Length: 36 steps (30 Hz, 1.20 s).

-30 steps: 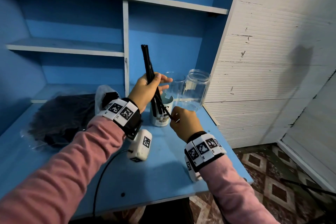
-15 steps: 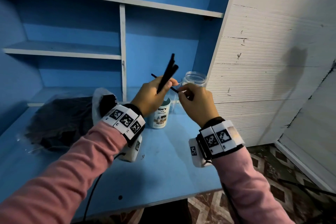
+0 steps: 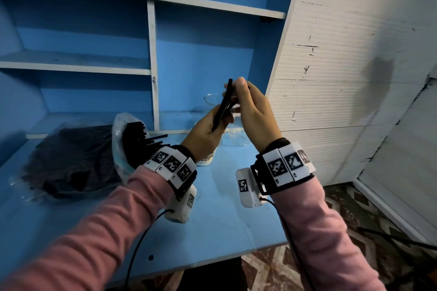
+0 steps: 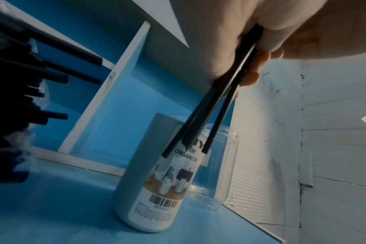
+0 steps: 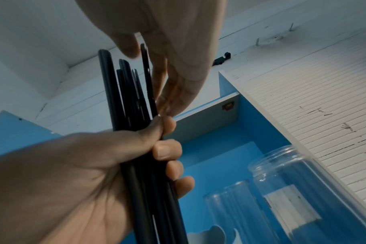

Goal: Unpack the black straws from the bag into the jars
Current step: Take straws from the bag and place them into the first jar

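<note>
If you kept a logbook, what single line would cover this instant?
left hand: grips black straws | right hand: fingers on bundle top | jars: on desk, empty | bag: still holds straws

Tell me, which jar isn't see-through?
The labelled jar, a grey one with a barcode and "ORGANIZER" printed on it, nearest the bag. The other two jars are clear, so the blue shelf shows through them.
</note>
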Each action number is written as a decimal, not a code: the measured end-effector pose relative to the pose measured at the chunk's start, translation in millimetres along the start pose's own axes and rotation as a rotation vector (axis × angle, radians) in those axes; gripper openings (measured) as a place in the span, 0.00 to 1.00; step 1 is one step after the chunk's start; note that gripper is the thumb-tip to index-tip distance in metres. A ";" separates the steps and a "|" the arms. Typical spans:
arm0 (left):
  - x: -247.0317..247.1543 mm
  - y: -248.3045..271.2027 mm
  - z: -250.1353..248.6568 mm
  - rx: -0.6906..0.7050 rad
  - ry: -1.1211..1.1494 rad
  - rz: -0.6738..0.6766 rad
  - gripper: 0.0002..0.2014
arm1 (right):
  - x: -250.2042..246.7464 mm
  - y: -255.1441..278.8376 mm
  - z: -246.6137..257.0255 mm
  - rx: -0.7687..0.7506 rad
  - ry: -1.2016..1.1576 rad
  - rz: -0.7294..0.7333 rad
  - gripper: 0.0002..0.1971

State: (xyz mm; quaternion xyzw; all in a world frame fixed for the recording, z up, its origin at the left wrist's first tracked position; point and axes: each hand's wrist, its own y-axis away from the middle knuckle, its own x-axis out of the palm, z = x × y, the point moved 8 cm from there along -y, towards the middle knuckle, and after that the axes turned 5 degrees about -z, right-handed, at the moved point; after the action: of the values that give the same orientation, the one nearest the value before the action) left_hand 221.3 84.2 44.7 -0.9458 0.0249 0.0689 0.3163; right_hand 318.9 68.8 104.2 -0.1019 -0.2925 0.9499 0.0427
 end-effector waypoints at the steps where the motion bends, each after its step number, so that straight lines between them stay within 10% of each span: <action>1: 0.5 0.5 0.0 0.002 0.003 -0.001 0.08 | 1.4 1.1 3.1 -0.017 -0.056 0.006 0.21; 21: -2.6 4.9 -4.3 -0.127 0.020 -0.043 0.15 | 15.4 8.1 46.1 -0.409 0.013 0.078 0.12; 31: 27.6 39.6 53.6 -0.386 -0.194 0.452 0.09 | 24.3 24.5 -17.4 -0.336 0.252 0.072 0.05; 36: 28.8 43.7 53.6 -0.434 -0.133 0.443 0.11 | 25.8 26.2 -12.5 -0.332 0.244 0.124 0.06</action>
State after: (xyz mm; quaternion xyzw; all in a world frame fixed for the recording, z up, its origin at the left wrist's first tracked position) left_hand 239.7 81.4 -27.9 -0.9562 0.1942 0.2014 0.0854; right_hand 295.9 57.7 74.9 -0.2394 -0.4306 0.8702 0.0021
